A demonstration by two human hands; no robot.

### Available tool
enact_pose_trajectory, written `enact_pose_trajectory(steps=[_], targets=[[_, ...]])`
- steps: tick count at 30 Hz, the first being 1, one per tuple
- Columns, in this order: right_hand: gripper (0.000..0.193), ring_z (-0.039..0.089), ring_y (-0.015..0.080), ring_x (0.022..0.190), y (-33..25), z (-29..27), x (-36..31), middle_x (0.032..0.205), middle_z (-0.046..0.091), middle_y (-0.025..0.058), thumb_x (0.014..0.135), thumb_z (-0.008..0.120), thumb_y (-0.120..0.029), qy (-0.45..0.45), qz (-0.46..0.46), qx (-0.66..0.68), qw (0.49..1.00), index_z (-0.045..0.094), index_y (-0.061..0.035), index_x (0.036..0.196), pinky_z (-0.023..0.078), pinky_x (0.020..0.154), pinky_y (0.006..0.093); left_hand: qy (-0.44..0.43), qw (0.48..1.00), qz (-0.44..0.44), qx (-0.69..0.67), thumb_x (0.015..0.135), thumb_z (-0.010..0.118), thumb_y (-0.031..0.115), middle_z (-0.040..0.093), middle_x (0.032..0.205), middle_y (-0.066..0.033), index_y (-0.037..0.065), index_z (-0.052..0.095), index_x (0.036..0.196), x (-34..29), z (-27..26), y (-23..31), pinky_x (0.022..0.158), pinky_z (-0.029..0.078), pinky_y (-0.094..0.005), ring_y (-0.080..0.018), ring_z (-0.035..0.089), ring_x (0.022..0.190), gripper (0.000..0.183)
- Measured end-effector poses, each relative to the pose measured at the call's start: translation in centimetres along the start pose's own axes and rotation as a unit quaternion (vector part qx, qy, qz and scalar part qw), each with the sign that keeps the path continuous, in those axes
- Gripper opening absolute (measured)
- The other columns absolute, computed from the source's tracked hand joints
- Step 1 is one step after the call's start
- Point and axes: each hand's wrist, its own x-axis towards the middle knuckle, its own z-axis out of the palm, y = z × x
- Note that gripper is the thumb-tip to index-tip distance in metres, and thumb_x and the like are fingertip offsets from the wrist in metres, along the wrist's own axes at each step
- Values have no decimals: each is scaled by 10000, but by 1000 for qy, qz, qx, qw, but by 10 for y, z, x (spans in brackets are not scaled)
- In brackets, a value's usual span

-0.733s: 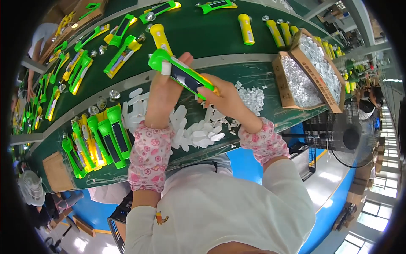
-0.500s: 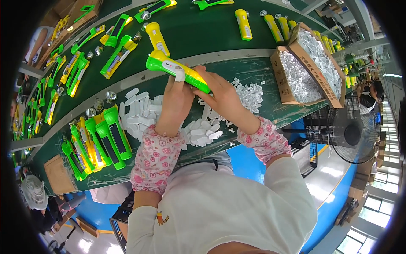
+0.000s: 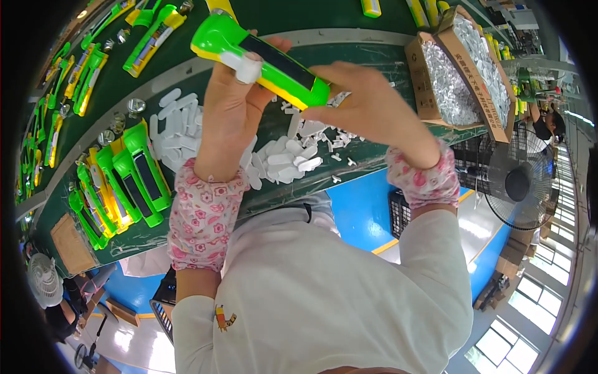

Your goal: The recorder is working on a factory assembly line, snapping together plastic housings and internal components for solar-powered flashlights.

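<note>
Green-and-yellow flashlight (image 3: 278, 64) has been turned since the previous frame: its dark panel now faces up where the pale side plate showed, and it appears larger and higher in the frame. The right hand (image 3: 369, 103) has its grip closed on the tail end, thumb on the near side, fingers on the far one. The left hand (image 3: 229, 112) has a looser, partly closed grip near the head end, its white-covered thumb tip against the near side, fingers behind. Between both hands, the flashlight is at upper centre, above the counter (image 3: 367, 153) and loose white oval pieces (image 3: 281, 159)
</note>
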Motion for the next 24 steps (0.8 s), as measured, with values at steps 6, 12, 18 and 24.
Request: enact_pose_trajectory(steps=[6,12,18,24], targets=[[578,604,257,845,2,-16,-4,942,572,140,769,769,-317,-53,37,162,985,591,6,1214,482,743,333,-7,999,32,14,929,600,174,542,1281,-174,43,456,1276,-9,13,7,965,500,-406,-286,533,1213,397],[588,577,208,850,-19,-21,-15,940,514,111,745,792,-129,-44,27,238,970,557,-15,1272,561,712,287,-32,998,47,19,849,707,175,533,1294,-199,28,372,1358,-20,27,20,987,481,-410,-311,515,1236,627],[678,557,202,908,-19,-27,-17,1032,538,107,719,807,-116,-60,-4,230,971,515,-11,1323,567,747,302,-40,993,32,105,751,772,415,491,1355,-182,47,307,1405,-23,35,27,1042,424,-528,-346,436,1302,883],[661,631,188,826,-20,-14,-14,976,603,109,886,682,-201,-145,95,411,895,353,27,1412,535,722,290,-51,997,43,42,835,714,277,479,1359,-196,35,319,1403,-25,38,29,1051,398,-514,-348,417,1317,733]])
